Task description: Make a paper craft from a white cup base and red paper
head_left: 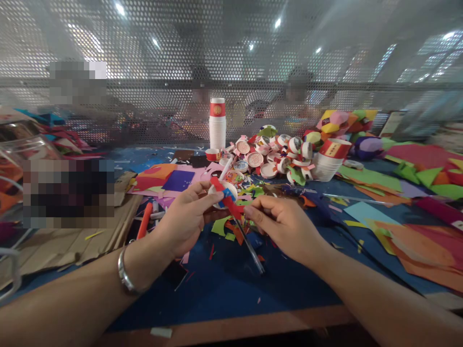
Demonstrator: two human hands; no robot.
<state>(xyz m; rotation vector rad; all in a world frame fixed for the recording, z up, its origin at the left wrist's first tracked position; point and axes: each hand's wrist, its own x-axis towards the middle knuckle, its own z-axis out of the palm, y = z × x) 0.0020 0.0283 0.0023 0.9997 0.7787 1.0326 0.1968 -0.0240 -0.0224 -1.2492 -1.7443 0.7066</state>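
Note:
Between the thumb and fingers of my left hand is a small round white paper piece with a blue patch. A red strip crosses over it. My right hand is closed in a pinch at the strip's lower right end. Below the strip, a clear rod slants toward the table's front; whether it touches the strip I cannot tell. Green and orange paper scraps lie beneath my hands. Behind them is a heap of round white paper pieces with printed faces.
A tall stack of paper cups stands at the back, and another stack tilts at the right. Coloured paper sheets lie at right, flattened cardboard at left. An orange stick lies beside my left wrist. A perforated screen rises behind.

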